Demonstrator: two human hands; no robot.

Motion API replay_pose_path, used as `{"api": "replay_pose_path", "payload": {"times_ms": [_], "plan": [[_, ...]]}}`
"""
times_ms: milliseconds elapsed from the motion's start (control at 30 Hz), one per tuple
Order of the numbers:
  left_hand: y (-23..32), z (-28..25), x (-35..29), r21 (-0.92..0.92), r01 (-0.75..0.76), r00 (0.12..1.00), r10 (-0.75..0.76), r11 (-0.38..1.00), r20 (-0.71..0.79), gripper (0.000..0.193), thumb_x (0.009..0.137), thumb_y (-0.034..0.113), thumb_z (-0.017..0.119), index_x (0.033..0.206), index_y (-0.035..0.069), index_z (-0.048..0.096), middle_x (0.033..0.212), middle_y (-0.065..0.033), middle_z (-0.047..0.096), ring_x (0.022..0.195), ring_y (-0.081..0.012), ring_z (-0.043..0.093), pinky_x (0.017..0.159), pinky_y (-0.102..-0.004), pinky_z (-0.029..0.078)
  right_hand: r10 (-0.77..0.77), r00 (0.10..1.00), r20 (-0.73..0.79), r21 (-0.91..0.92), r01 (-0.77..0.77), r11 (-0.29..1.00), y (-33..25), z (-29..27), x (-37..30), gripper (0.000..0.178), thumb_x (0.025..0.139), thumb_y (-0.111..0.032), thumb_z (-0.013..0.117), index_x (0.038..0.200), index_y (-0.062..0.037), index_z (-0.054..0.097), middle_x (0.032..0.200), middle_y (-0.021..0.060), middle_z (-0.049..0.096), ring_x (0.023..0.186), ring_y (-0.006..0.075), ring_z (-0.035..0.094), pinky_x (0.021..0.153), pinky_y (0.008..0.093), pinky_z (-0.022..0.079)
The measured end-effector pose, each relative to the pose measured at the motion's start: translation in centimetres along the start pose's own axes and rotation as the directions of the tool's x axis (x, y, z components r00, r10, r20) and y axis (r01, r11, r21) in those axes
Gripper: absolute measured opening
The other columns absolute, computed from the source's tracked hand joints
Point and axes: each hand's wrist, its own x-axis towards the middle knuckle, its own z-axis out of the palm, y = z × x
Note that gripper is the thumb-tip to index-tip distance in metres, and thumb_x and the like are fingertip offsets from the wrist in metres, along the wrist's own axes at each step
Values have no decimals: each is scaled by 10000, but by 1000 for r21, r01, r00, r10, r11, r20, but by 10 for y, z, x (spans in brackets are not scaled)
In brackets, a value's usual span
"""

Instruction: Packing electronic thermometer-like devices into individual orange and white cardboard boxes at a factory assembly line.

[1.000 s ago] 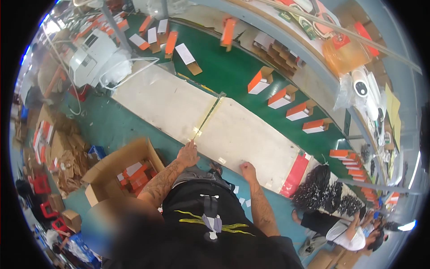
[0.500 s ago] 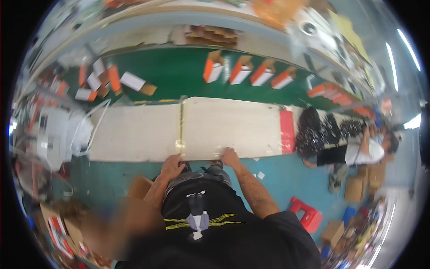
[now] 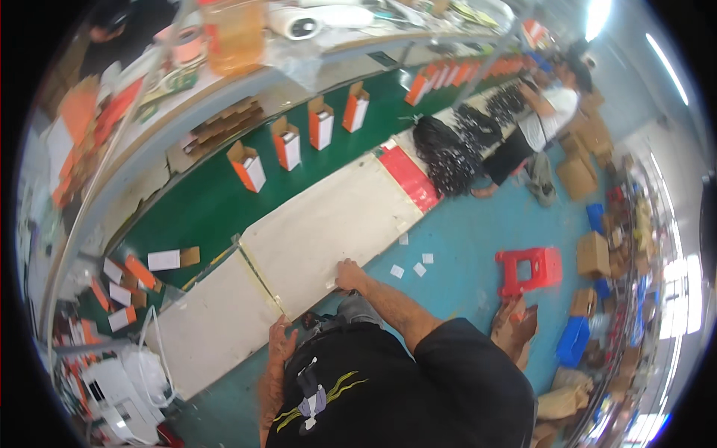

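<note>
Head view shows hands (image 3: 349, 275) at tabletop (image 3: 320, 233) edge, left (image 3: 282, 341) spread, right curled, grip unclear.

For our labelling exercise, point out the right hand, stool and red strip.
Right hand (image 3: 349, 275), head view: middle of the hand.
Stool (image 3: 550, 268), head view: solid right side.
Red strip (image 3: 408, 178), head view: centre.

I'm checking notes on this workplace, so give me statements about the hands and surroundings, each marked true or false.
1. The right hand is at the near edge of the pale tabletop. True.
2. The left hand is holding a box. False: no box shows in it; it is by the tabletop's edge.
3. Orange-and-white boxes stand on the green surface. True.
4. The stool is yellow. False: it is red.
5. The black bundles lie left of the red strip. False: they lie right of it.
</note>
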Motion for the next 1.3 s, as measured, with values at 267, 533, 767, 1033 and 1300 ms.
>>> {"api": "replay_pose_path", "payload": {"times_ms": [267,533,767,1033,1300], "plan": [[-1,0,4,15,-24,999,24,1000,25,323,873,256,798,1120,75,695,1524,-212,526,1354,-406,509,1160,-492,412,174,979,102,117,-186,976,-6,-19,5,535,800,-209,667,1241,90,625,1298,293,602,1246,468,570,1028,535,527],[8,-14,-3,183,83,986,-107,980,129,373,907,373,758,1121,71,712,1554,-189,513,1389,-362,526,1155,-448,450,-45,991,123,-45,51,998,8,11,23,443,825,-241,664,1131,79,676,1184,283,670,1208,452,596,1023,522,525],[16,14,-8,76,95,994,-92,993,-53,422,917,448,708,1058,51,707,1589,-234,438,1436,-403,454,1151,-481,453,-97,986,137,54,90,994,18,-14,15,392,835,-305,668,985,52,729,1050,291,702,1054,473,671,967,515,543],[64,30,-20,175,277,960,-279,945,-17,389,894,379,722,1073,34,694,1671,-224,296,1502,-398,362,1204,-482,384,-143,980,139,89,131,987,31,-19,24,391,830,-343,708,952,29,716,956,276,736,948,441,715,857,508,569],[70,35,-43,-139,449,866,-468,883,-175,359,908,375,706,1021,36,731,1530,-189,528,1371,-365,539,1114,-454,480,-135,969,206,45,129,991,26,-24,27,425,826,-396,727,957,8,731,981,270,739,978,432,715,876,485,562]]}}
